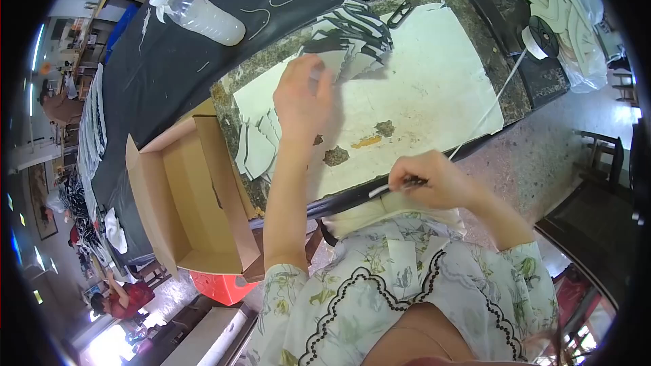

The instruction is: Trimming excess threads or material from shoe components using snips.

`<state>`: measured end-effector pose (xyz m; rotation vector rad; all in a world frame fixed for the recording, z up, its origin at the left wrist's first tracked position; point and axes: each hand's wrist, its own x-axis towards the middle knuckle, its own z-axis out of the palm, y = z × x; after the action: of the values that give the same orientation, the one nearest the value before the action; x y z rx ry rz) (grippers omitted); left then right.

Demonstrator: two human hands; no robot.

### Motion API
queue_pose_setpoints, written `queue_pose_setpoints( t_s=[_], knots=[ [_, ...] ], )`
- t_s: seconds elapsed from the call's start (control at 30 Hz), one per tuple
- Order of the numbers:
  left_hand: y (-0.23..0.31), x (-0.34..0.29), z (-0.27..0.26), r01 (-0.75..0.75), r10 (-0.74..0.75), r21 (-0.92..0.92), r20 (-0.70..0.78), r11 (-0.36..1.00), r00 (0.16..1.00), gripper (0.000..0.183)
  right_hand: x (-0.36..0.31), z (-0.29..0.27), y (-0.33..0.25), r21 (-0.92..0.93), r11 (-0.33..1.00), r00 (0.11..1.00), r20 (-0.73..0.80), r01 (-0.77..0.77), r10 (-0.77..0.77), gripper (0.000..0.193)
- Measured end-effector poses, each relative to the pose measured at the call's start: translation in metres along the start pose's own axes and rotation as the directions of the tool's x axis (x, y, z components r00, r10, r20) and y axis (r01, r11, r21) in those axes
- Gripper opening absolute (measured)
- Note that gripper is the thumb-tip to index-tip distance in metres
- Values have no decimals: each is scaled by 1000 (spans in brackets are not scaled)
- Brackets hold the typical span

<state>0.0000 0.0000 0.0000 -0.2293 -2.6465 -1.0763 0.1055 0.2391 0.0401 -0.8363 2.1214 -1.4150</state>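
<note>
Left hand (305, 98) fingers together, pressing on the fanned stack of cut pieces (349, 37) on the paper-covered surface (420, 95) — right hand (434, 179) pinching a thin brush (397, 186) at the near edge.

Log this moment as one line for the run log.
left hand: on fanned grey cut pieces | right hand: gripping thin dark tool | surface: white sheet
</note>
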Motion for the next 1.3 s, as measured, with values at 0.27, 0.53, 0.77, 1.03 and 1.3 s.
queue_pose_setpoints(
  t_s=[0.27, 0.53, 0.77, 1.03, 1.3],
  knots=[
    [-2, 4, -11, 124, -141, -221, -59, 967, 988, 17, 13, 12, -28, 662, 729, 984, 140, -175, 110, 8],
    [70, -91, 14, -323, 322, 384, 71, 865, 944, 14, 35, -15, 2, 708, 701, 819, -351, -86, 454, 11],
    [53, -111, -12, -496, 476, 7, 271, 868, 837, 45, 40, -33, 47, 304, 901, 794, -438, -310, 421, 15],
    [72, -143, 15, -332, 302, 67, 277, 941, 912, 51, 44, -21, 34, 70, 912, 872, -273, -404, 406, 15],
    [67, -150, 13, -336, 301, 108, 252, 936, 920, 48, 44, -25, 21, 208, 868, 879, -65, -452, 473, 15]
  ],
)
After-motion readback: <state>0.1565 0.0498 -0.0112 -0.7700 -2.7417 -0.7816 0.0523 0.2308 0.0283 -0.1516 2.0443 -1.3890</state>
